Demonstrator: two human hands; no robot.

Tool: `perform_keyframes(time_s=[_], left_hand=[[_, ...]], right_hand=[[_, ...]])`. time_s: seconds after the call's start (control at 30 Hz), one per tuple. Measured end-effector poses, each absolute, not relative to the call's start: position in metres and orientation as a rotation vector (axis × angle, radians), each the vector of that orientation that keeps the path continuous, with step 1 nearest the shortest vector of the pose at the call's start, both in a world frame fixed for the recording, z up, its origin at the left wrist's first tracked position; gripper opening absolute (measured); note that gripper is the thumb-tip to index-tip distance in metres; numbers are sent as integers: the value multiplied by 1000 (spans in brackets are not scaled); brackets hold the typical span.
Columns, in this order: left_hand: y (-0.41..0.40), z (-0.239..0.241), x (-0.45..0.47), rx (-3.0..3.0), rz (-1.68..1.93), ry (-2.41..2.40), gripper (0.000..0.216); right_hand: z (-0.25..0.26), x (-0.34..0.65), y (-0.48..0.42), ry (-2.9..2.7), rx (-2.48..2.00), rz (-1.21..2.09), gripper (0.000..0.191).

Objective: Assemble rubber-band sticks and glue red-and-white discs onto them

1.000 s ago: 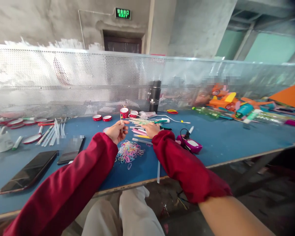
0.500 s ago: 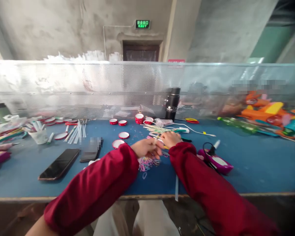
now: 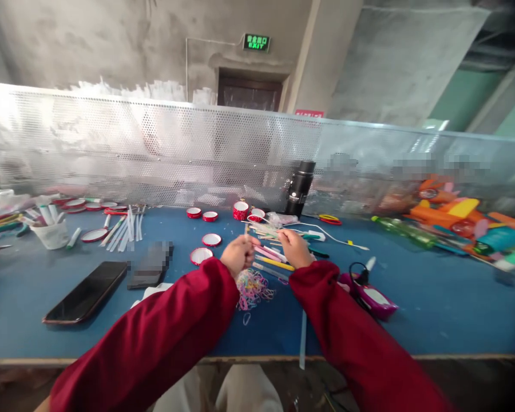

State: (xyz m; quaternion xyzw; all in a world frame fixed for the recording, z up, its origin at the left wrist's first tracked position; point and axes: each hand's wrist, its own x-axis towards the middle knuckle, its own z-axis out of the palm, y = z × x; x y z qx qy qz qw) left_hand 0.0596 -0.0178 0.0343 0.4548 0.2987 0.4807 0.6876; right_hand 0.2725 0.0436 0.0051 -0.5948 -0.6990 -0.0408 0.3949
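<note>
Just above the middle of the frame the left hand (image 3: 237, 255) is clenched into a fist around a thin stick (image 3: 246, 230), which pokes up out of the top of the fist. The right hand (image 3: 294, 247) sits just to the right of it with its fingers curled down onto a loose spread of coloured sticks (image 3: 271, 256) lying on the blue table (image 3: 433, 297). Whether it actually grips one cannot be told. Directly below both hands, touching the lower edge of the left fist in the picture, lies a heap of small coloured rubber bands (image 3: 253, 286). At the far left a white cup (image 3: 51, 234) holds several pens standing on end. Above the hands a small red cup (image 3: 241, 210) stands near an upright black flask (image 3: 299, 187), and what is inside either cannot be seen. Flat red-rimmed lids (image 3: 212, 239) lie face up left of the hands. A dark phone (image 3: 86, 292) lies at lower left. The flat dark thing (image 3: 151, 265) just right of it is partly pixelated and hard to name. A purple device (image 3: 372, 295) with a black cord lies right of the right sleeve. The bright toys (image 3: 450, 214) at the right edge are blurred, and red sleeves cover both wrists.
</note>
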Motion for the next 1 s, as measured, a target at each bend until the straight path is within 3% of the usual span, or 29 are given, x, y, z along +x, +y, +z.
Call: perform_keyframes(time_s=[0.2, 0.47, 0.6, 0.77, 1.0], left_hand=[[-3, 38, 47, 863, 1342, 874, 18], [-5, 32, 49, 1010, 1294, 843, 28], [-4, 30, 50, 1033, 1292, 808, 27], [-8, 30, 52, 1086, 1181, 662, 27], [-16, 29, 60, 1105, 1140, 647, 32]], right_hand=[[13, 258, 25, -1798, -1174, -88, 32], [26, 251, -1, -1864, -954, -77, 26], [30, 243, -11, -1682, -861, 224, 22], [26, 234, -14, -1498, -735, 629, 30], [26, 219, -24, -1595, -706, 729, 24]])
